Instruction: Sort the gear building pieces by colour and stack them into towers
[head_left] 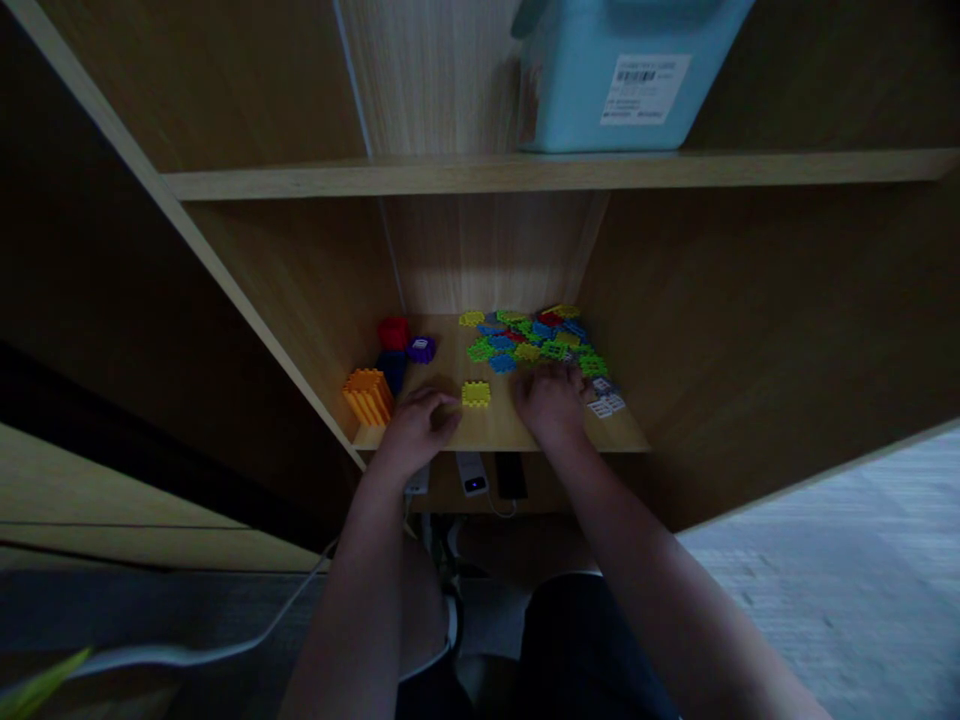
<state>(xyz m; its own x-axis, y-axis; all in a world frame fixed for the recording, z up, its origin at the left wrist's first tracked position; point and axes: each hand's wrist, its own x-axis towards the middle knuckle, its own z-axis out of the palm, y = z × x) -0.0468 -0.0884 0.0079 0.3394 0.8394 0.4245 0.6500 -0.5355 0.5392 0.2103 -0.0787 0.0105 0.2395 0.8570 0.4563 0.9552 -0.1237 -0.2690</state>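
A flat yellow interlocking plastic tile (pixel 475 393) lies on the wooden shelf between my hands. My left hand (pixel 420 425) is just left of it, thumb and fingers curved apart with nothing visible in them. At the front of a loose pile of green, blue, yellow and red interlocking tiles (pixel 527 351) is my right hand (pixel 553 400). Its thumb is apart from the fingers, whose tips are partly hidden among the pieces. White lattice tiles (pixel 606 397) lie to the right of that hand.
Along the shelf's left side stand an orange ribbed block (pixel 368 396), a dark blue block (pixel 391 368), a red block (pixel 394 332) and a purple piece (pixel 421 349). A light blue bin (pixel 600 90) sits on the upper shelf. Below are a white device (pixel 472 472) and a black phone-like device (pixel 511 476) with cables.
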